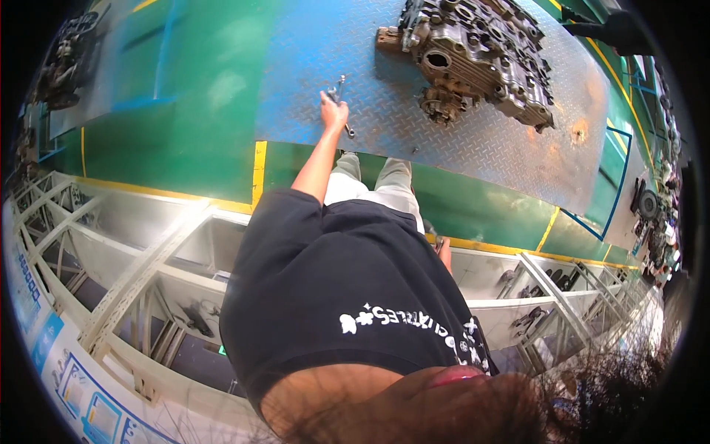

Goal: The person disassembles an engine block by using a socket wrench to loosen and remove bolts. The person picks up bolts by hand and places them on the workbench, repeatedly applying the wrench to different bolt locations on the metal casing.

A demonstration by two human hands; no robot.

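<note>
My left hand [335, 114] is stretched out over the blue, worn metal tabletop [310, 66]. Its fingers are closed around a wrench [350, 133], whose ring-like end sticks out on the near side. Just beyond the fingers another slim metal tool end [341, 80] shows; whether it belongs to the same wrench I cannot tell. My right hand [444, 253] hangs low beside my hip, mostly hidden by my shirt. Its fingers are curled by a dark object [432, 233] that I cannot make out. A greasy engine block [481, 59] lies on the table, right of my left hand.
A wooden block [388, 39] sits against the engine's left side. A small bolt-like piece [415, 150] lies near the table's front edge. Behind me stand white shelf frames [140, 281] holding dark parts. Another workstation with machinery [66, 63] is at the far left.
</note>
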